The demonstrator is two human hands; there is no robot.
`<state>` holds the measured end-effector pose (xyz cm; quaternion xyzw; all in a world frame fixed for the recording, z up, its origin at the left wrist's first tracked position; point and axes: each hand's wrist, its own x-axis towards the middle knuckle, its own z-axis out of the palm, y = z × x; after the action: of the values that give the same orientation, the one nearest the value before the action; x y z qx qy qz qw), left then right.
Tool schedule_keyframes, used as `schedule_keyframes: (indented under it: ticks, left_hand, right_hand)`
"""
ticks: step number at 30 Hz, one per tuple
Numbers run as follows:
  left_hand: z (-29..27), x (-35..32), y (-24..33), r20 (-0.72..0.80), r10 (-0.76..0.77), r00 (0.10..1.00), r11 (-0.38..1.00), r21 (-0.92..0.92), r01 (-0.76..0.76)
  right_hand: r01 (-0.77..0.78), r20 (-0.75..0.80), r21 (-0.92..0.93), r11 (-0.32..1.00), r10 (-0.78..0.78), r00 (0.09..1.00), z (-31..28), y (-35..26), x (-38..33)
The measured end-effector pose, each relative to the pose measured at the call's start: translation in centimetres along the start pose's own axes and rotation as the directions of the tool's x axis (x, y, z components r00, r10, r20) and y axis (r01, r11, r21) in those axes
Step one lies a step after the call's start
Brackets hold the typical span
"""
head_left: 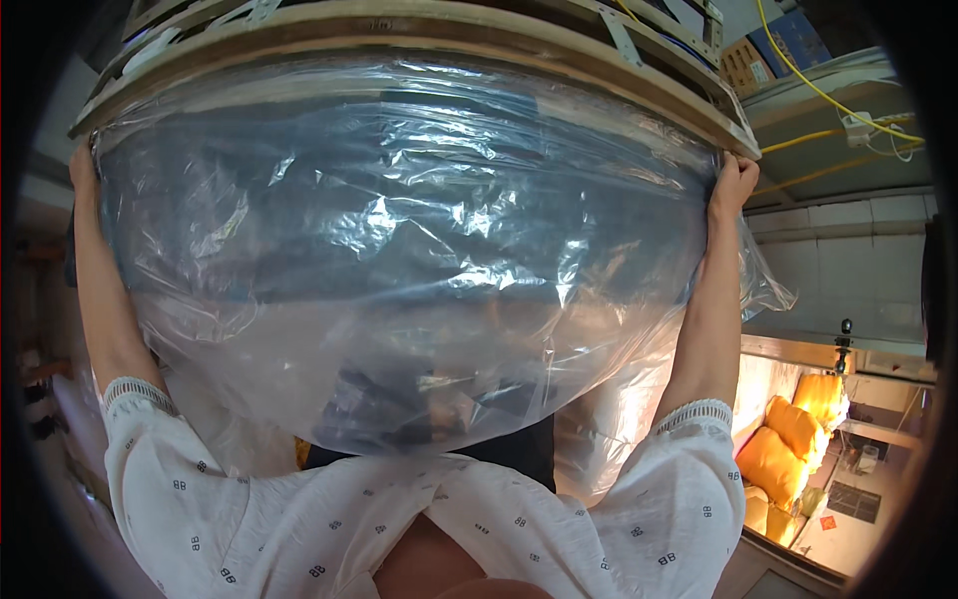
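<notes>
A large clear plastic sheet (419,250) spreads between my raised arms, creased and shiny. Its far edge runs along a wooden frame (399,28), and its near part hangs down close to my chest. Dark blue-grey shapes show through it, too blurred to name. My left hand (83,170) is closed at the sheet's far left corner, just below the frame's end; its fingertips are mostly hidden. At the far right corner my right hand (736,184) pinches the sheet, knuckles close under the frame. A loose flap of plastic (768,290) sticks out beyond my right wrist.
Metal brackets (621,40) join the wooden frame's slats. Yellow cables (798,70) and a white socket block (860,130) hang at the upper right, near cardboard boxes (746,68). Lower right, stuffed yellow bundles (783,449) lie in bright light beyond a ledge.
</notes>
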<state>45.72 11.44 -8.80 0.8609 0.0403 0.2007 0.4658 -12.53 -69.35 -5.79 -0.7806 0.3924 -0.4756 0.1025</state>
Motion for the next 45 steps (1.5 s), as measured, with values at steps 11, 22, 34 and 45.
schedule_keyframes:
  ticks: [11, 22, 34, 45]
  left_hand:
    - [-3.5, 3.7, -4.5, 0.014, -0.048, 0.999, 0.996, 0.079, 0.047]
    - [-24.3, 7.5, -5.4, 0.057, -0.141, 0.988, 0.988, 0.062, 0.138]
    - [3.4, -38.8, 28.2, 0.742, 0.5, 0.446, 0.668, -0.002, -0.744]
    - [0.7, -41.8, 24.8, 0.691, 0.487, 0.534, 0.873, -0.402, -0.277]
  right_hand:
    - [-0.01, -0.066, 0.032, 0.999, 0.012, 0.998, 0.0, -1.5, -0.2]
    - [0.503, 0.516, -0.044, 0.863, -0.411, 0.751, -10.1, -11.0, -12.6]
    - [0.538, 0.548, -0.071, 0.84, -0.418, 0.724, -12.3, -9.9, -16.1]
    - [0.313, 0.463, -0.462, 0.83, -0.075, 0.883, -11.7, -2.5, -10.5]
